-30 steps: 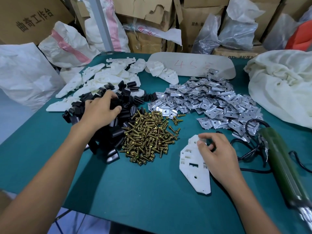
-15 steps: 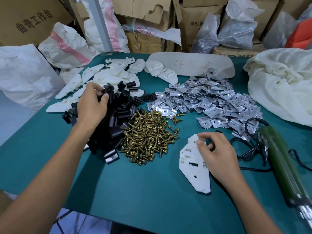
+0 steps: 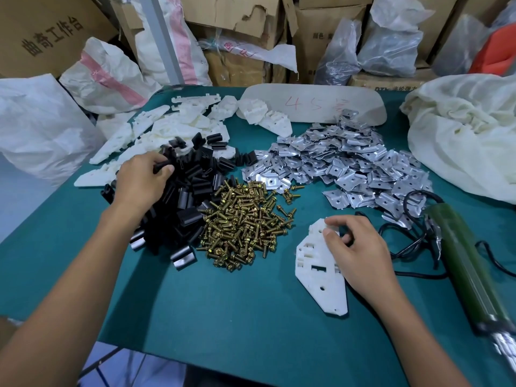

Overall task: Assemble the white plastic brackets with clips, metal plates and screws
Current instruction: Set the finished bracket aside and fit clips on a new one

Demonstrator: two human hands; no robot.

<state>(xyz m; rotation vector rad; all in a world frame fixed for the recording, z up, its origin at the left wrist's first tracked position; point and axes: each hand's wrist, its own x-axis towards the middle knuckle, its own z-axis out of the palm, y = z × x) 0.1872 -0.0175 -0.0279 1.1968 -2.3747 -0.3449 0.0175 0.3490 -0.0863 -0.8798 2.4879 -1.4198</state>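
White plastic bracket [image 3: 321,277]: lies flat on the green table [image 3: 223,317], towards the front edge, with its narrow end pointing at the person.
Right hand [image 3: 357,252]: rests on the bracket's upper right side. The thumb and forefinger are curled in and pinch its top corner.
Left hand [image 3: 142,180]: stretched out over the clip heap, with thumb and fingers closed on one black clip [image 3: 163,165] at the top.
Clip heap [image 3: 192,196]: a dark mound of black clips at the left of the table, touching the screws on its right side.
Screws [image 3: 243,222]: a brass-coloured pile in the middle, between the clips and the bracket. A few strays lie at its far right edge.
Metal plates [image 3: 349,160]: a wide, shiny spread behind the bracket, running back to the pale board [image 3: 312,104], which has red writing on it.
Spare brackets [image 3: 173,129]: white pieces heaped at the far left, partly under the clips.
Green tool [image 3: 472,263]: lies lengthwise at the right edge, with its black cable [image 3: 402,247] looped just beside the right hand.
Cloth sack [image 3: 460,129]: cream-coloured, slumped on the far right corner.
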